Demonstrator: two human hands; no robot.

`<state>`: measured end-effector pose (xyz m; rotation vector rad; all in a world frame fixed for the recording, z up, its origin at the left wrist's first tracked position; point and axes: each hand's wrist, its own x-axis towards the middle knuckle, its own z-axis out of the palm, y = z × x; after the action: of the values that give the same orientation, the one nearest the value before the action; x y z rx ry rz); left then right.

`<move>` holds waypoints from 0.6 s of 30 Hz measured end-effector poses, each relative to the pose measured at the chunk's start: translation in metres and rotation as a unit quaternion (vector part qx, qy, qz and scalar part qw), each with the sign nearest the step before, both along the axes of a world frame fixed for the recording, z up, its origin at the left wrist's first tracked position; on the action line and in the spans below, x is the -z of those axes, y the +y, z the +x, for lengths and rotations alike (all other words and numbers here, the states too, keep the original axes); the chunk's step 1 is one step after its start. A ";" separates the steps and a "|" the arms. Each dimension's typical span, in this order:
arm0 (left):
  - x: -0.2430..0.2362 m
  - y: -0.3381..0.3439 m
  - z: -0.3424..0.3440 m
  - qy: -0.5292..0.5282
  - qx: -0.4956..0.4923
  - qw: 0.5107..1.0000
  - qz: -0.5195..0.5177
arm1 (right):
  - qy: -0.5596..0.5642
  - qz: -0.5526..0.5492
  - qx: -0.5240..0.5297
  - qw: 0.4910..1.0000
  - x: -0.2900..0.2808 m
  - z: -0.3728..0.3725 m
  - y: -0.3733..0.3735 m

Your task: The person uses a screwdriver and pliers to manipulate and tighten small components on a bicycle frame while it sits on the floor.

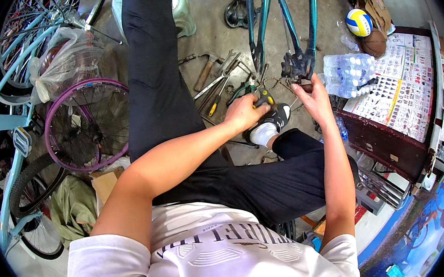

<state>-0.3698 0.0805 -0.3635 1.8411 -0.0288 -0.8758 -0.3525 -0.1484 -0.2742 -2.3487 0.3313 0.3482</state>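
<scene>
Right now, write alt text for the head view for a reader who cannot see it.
A seated person's left hand grips a yellow-and-black handled tool while the right hand holds the lower end of a teal bicycle frame. Hand tools lie scattered on the concrete floor, with a purple-rimmed wheel at left.
</scene>
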 end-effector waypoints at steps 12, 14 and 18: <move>0.017 -0.001 0.013 -0.165 -0.057 0.983 0.049 | -0.054 -0.021 0.045 0.997 0.015 -0.007 0.025; 0.020 -0.002 0.015 -0.150 -0.056 0.987 0.030 | -0.050 -0.061 0.029 0.996 0.021 -0.002 0.024; 0.019 -0.004 0.018 -0.061 -0.110 0.988 -0.094 | -0.118 -0.085 0.008 0.989 0.017 0.003 0.032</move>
<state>-0.3521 0.0761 -0.3825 1.6808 0.0134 -0.5863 -0.3499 -0.1163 -0.2910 -2.5208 0.2736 0.0324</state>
